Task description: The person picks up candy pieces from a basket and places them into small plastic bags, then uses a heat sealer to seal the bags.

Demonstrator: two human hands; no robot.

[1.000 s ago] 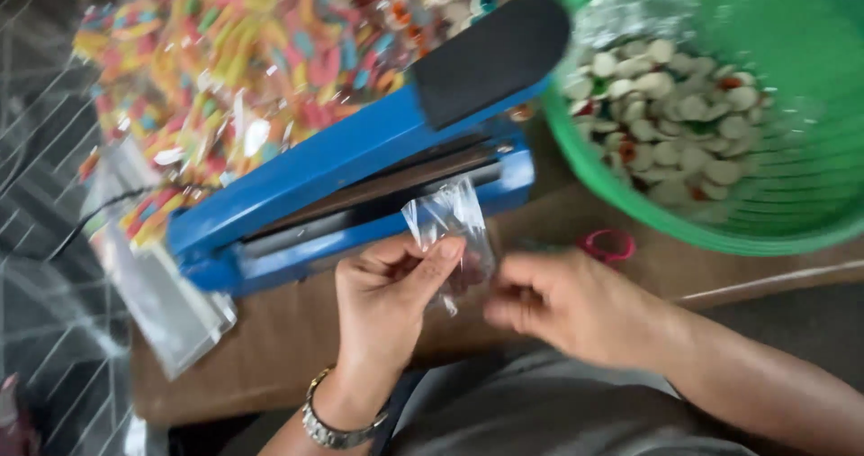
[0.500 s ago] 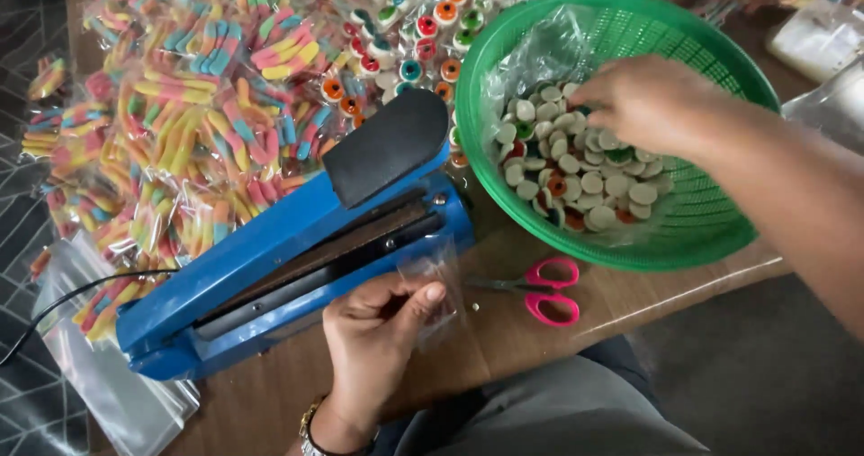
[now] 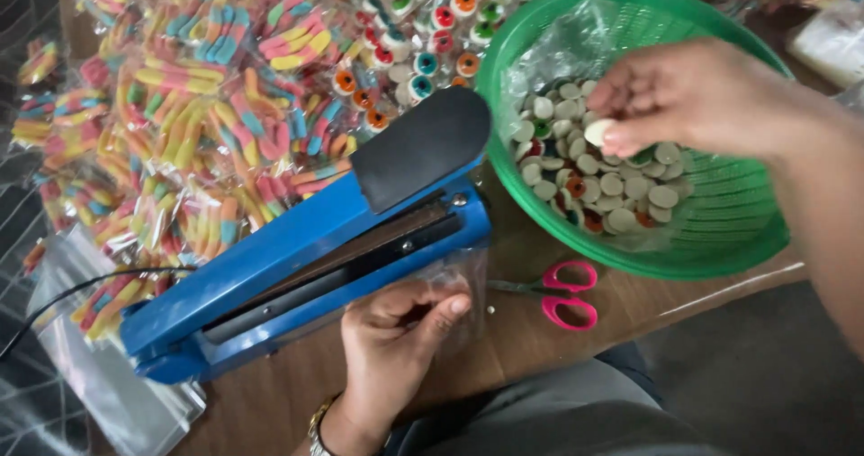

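Note:
My left hand pinches a small clear plastic bag just below the front of a blue heat sealer whose black-padded arm is raised. My right hand is inside a green plastic basket lined with clear film. Its fingertips grip a round white candy above the heap of round candies there.
Pink-handled scissors lie on the brown table between the sealer and the basket. Many sealed bags of colourful gummy worms and round candies are piled behind the sealer. A stack of clear bags and a black cable lie at left.
My right hand left the clear bag, reached into the green basket and has picked up a round white candy. My left hand keeps holding the bag by the sealer.

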